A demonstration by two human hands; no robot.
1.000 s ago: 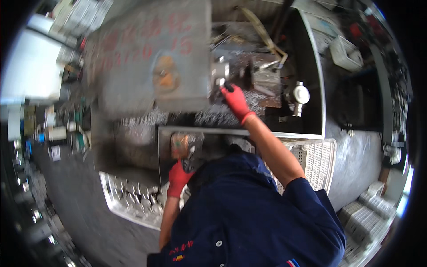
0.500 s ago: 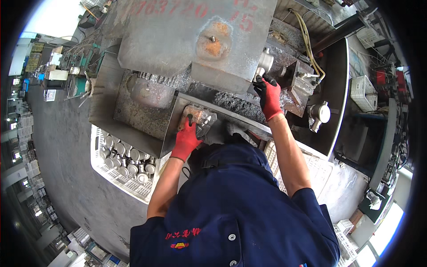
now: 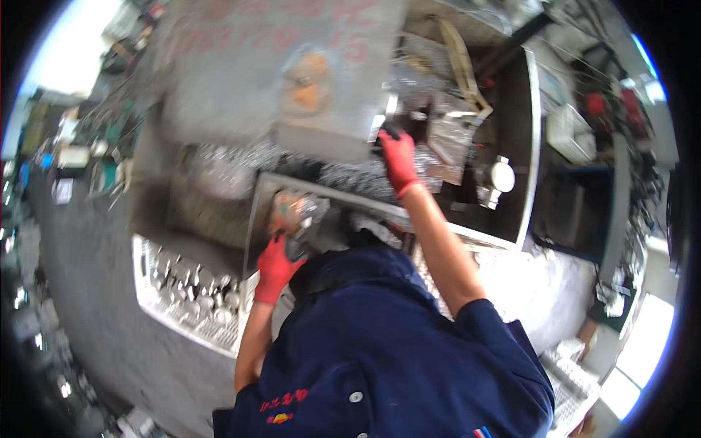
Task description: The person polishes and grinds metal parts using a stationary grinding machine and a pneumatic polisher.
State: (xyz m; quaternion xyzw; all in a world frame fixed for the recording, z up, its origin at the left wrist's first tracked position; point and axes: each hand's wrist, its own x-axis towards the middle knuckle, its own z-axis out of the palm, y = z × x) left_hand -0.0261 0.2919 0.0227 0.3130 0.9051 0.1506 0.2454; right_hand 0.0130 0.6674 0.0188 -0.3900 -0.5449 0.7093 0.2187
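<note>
Both my hands wear red gloves with black fingertips. My right hand reaches to the edge of a large grey metal cover, its fingers closed at the lower end of a shiny metal fitting; motion blur softens the grip. My left hand is beside a plastic-wrapped control box in a metal recess, its index finger and thumb apart at the near edge. A second metal fitting, with a round head and short stem, rests on the machine's right side, next to a metal block.
A white crate of several similar metal fittings stands at lower left. Metal chips lie in the machine's tray. Yellowish hoses run above the block. Another white crate stands beyond the machine's right wall.
The whole view has shifted, with machine and hands now farther left and blurred. My left fingers have drawn back from the control box's top toward its near edge. My right hand stays at the fitting.
</note>
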